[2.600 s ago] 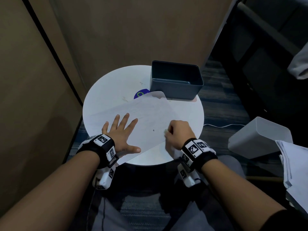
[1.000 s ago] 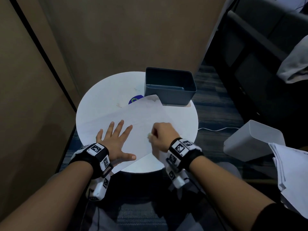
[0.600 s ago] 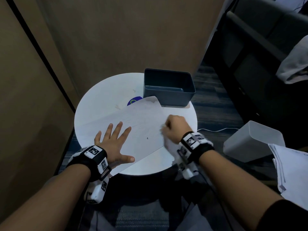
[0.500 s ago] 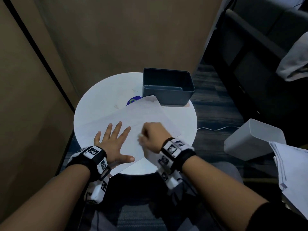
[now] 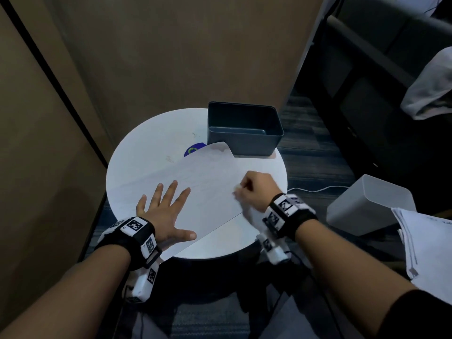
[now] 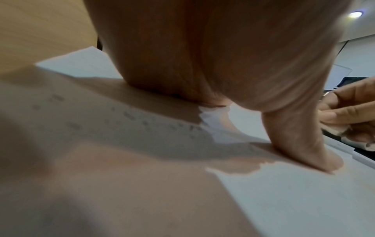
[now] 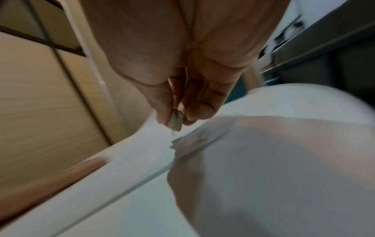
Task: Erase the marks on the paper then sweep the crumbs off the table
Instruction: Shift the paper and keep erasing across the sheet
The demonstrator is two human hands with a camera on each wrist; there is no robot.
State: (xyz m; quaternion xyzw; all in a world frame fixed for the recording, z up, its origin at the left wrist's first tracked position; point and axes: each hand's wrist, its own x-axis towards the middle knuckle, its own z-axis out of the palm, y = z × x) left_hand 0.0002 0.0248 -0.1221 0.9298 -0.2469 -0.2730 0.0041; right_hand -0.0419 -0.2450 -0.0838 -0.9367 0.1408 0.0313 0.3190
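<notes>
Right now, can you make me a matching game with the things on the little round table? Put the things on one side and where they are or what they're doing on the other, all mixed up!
Things:
1. left hand
2. right hand
3. dark bin
4. paper

States:
A. stands at the far edge of the table
B. pinches a small eraser
C. lies flat, one corner curling up at the bin
D. fingers spread, pressing the sheet down

Pairs: 1-D, 2-B, 3-A, 4-C
</notes>
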